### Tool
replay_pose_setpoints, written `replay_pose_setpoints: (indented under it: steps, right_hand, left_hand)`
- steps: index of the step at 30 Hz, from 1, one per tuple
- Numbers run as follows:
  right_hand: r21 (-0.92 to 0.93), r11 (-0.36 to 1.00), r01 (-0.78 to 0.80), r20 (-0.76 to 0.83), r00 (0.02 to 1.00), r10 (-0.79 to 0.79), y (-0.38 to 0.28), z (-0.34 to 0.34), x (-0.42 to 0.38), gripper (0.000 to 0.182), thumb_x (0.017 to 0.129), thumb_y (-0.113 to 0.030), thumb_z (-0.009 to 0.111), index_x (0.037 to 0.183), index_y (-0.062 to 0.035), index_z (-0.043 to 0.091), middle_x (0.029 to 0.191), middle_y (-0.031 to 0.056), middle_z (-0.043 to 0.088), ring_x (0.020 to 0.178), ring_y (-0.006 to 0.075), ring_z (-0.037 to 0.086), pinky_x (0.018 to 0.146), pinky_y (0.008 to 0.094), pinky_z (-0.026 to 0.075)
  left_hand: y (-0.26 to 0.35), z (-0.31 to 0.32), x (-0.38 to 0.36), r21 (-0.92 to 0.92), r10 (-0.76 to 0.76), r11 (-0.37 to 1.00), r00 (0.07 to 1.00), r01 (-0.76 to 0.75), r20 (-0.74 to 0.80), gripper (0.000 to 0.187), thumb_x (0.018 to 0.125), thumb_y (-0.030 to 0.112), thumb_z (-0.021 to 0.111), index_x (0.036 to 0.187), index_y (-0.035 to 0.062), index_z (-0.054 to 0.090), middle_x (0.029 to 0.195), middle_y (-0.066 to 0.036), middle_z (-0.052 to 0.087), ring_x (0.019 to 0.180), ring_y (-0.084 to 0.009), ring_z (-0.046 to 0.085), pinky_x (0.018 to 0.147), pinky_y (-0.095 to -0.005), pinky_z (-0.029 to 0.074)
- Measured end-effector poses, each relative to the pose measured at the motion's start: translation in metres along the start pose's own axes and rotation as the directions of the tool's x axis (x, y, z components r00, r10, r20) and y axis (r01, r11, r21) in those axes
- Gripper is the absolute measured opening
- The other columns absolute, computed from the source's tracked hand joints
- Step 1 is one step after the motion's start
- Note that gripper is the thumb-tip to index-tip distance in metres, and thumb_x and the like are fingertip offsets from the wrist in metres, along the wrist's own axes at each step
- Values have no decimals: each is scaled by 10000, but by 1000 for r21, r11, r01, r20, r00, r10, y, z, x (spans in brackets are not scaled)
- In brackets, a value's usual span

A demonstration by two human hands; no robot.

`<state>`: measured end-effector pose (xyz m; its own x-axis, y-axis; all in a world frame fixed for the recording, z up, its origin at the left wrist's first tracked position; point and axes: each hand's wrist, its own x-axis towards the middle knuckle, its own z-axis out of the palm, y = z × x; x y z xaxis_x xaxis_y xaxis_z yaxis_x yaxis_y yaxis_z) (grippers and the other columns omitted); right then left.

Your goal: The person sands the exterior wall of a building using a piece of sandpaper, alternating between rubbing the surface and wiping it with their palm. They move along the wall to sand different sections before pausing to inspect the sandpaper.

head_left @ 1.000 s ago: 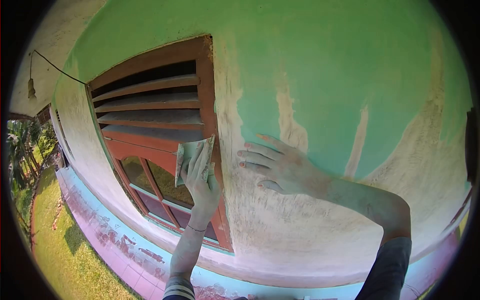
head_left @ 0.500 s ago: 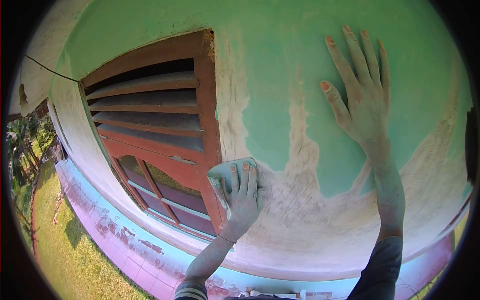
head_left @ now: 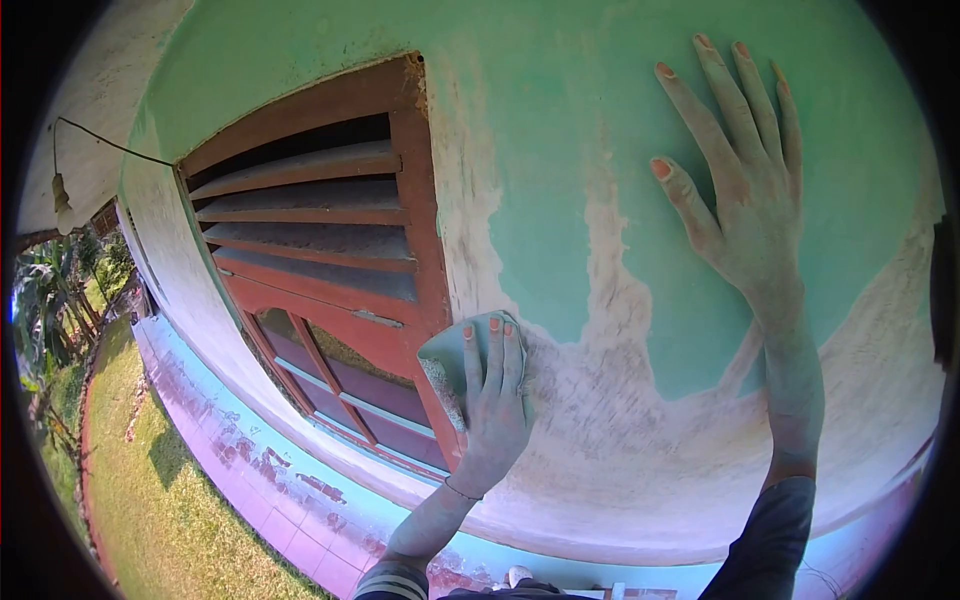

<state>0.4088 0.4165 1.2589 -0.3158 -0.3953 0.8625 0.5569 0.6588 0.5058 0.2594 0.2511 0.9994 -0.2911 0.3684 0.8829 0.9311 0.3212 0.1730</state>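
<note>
Head view: L hand [head_left: 493,405], fingers straight (thumb grip: can't tell), flat on folded pale-green sheet [head_left: 448,350] at R edge of brown wooden louvred window [head_left: 320,300]. R hand [head_left: 748,215] spread on patchy green-white wall [head_left: 545,265], right of window. Risk — sheet might snag if dragged over frame edge.

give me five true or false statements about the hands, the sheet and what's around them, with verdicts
1. The left hand lies over a sheet. True.
2. The right hand is higher in the picture than the left. True.
3. The right hand grips a brush. False: it is empty, fingers spread.
4. The window slats are right of both hands. False: the slats are left of both.
5. A bulb hangs at the picture's left. True.
</note>
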Motion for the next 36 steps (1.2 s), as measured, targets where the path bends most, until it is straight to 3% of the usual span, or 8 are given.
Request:
replay_pose_setpoints:
  steps: [6, 10, 12, 18, 22, 27, 31, 36]
  right_hand:
    - [-3, 1000, 22, 6, 1000, -22, -1, -1, 0, 569, 1033, -535, 489, 1472, -187, 585, 1587, 82, 480, 1504, 326, 382, 1253, 548, 230]
    - [14, 1000, 26, 1, 1000, -26, 0, -1, -2, 567, 1029, -527, 499, 1475, -187, 583, 1591, 85, 474, 1502, 333, 381, 1251, 549, 235]
    - [40, 999, -10, 82, 997, 6, 1, -9, 0, 565, 999, -507, 546, 1416, -134, 627, 1569, 171, 466, 1491, 400, 374, 1235, 606, 224]
    - [69, 997, -42, 109, 993, 34, -3, -14, 0, 552, 994, -482, 560, 1378, -97, 652, 1553, 216, 464, 1481, 426, 378, 1225, 630, 227]
    - [61, 997, -48, 156, 987, 38, -3, -13, -8, 581, 1033, -478, 491, 1456, -91, 584, 1591, 227, 414, 1513, 429, 323, 1241, 616, 196]
    - [110, 992, -59, 74, 996, 52, -15, -3, -36, 574, 987, -499, 573, 1502, -244, 550, 1622, 60, 423, 1526, 315, 331, 1261, 566, 217]
    - [155, 986, -63, 142, 989, 41, -26, -7, -54, 607, 960, -509, 605, 1515, -273, 535, 1639, 37, 397, 1541, 299, 301, 1273, 573, 196]
    - [75, 997, -26, 153, 988, 14, 0, -16, -73, 577, 1022, -559, 478, 1512, -262, 543, 1626, 39, 420, 1530, 303, 326, 1267, 560, 207]
  left_hand:
    - [9, -35, 70, 45, 17, 999, 998, -13, -67, 772, 876, -36, 610, 1582, -74, 299, 1676, -235, 259, 1550, -525, 148, 1238, -571, 243]
    - [7, -13, 22, 53, -19, 998, 1000, 18, 16, 763, 879, -34, 608, 1579, -73, 308, 1680, -232, 254, 1552, -520, 148, 1241, -571, 234]
    - [13, -10, -7, 120, -42, 992, 990, 26, 138, 753, 883, -30, 605, 1576, -73, 314, 1677, -236, 258, 1552, -519, 148, 1241, -572, 234]
    - [10, -38, 83, 38, 35, 999, 994, -32, -99, 724, 898, -33, 571, 1574, -78, 315, 1669, -240, 274, 1558, -500, 153, 1249, -551, 237]
    - [9, -35, 78, 40, 20, 999, 999, -18, -45, 709, 904, -39, 557, 1572, -77, 323, 1667, -246, 272, 1560, -495, 148, 1255, -543, 229]
    - [15, -9, -14, 84, -46, 996, 986, 33, 162, 679, 921, -34, 543, 1567, -75, 338, 1658, -256, 283, 1555, -512, 143, 1257, -553, 211]
    - [14, -18, 38, -16, 1, 1000, 1000, -2, -12, 676, 940, -32, 527, 1581, -62, 316, 1668, -237, 276, 1558, -498, 150, 1258, -555, 210]
    - [18, -31, 81, 38, 20, 999, 994, -16, -107, 684, 940, -35, 531, 1591, -31, 320, 1679, -191, 286, 1570, -440, 182, 1248, -563, 224]
